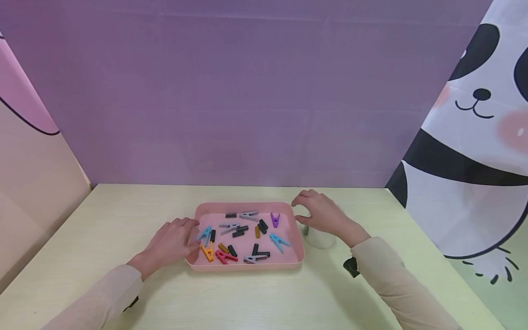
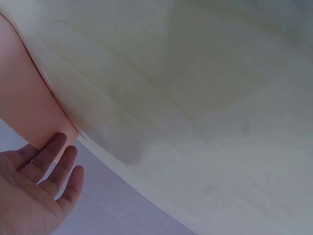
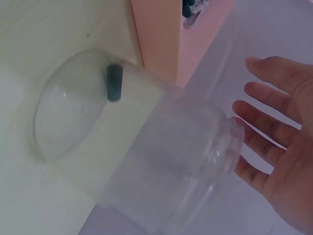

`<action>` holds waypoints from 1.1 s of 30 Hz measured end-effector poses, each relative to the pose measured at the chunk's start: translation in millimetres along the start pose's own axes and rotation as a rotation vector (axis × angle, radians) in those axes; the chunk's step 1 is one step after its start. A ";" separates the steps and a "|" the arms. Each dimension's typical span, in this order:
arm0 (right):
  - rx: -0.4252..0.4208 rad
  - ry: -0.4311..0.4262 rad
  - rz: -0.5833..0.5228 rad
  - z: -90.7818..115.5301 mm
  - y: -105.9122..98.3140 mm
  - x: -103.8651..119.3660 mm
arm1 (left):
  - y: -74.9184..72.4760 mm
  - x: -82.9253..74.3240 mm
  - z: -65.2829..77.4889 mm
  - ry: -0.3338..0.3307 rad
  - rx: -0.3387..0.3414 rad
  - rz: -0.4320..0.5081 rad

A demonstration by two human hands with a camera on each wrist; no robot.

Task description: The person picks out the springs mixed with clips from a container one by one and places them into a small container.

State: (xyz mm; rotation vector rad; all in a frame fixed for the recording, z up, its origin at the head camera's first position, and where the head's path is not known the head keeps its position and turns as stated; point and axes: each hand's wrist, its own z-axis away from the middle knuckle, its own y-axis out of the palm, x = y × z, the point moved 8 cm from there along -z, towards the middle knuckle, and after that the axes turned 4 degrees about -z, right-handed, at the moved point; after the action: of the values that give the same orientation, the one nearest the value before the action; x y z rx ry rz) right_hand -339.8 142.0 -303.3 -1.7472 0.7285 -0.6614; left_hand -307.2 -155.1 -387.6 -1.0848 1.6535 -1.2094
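My left hand [image 1: 175,240] rests at the left side of a pink tray [image 1: 247,267], its loosely bent fingers touching the outer wall in the left wrist view. Over a clear jar [image 3: 166,152] to the right of the tray, my right hand [image 1: 323,213] hovers with fingers spread and nothing in them. One small dark cylinder [image 3: 114,82] lies at the jar's bottom. In the tray are several plastic clips: purple [image 1: 275,220], blue [image 1: 279,242], orange [image 1: 207,251], red [image 1: 225,256] and grey [image 1: 255,259]. Small black springs [image 1: 262,226] and yellowish-brown springs [image 1: 257,232] lie among them.
Tray and jar stand on a pale wooden table [image 1: 136,215]. A purple cloth backdrop [image 1: 247,101] rises behind its far edge. At the right hangs a panda-print cloth [image 1: 474,151]. Both forearms reach in from the front.
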 end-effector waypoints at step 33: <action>0.089 -0.027 -0.122 -34.1 72.4 25.4 | 2.0 1.2 -1.0 -0.007 0.011 -0.009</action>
State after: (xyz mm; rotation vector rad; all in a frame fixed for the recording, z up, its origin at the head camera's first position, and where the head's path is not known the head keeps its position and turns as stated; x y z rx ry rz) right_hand -359.1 85.0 -361.7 -1.7254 0.5692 -0.7407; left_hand -308.9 -155.6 -389.5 -1.0896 1.6368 -1.2183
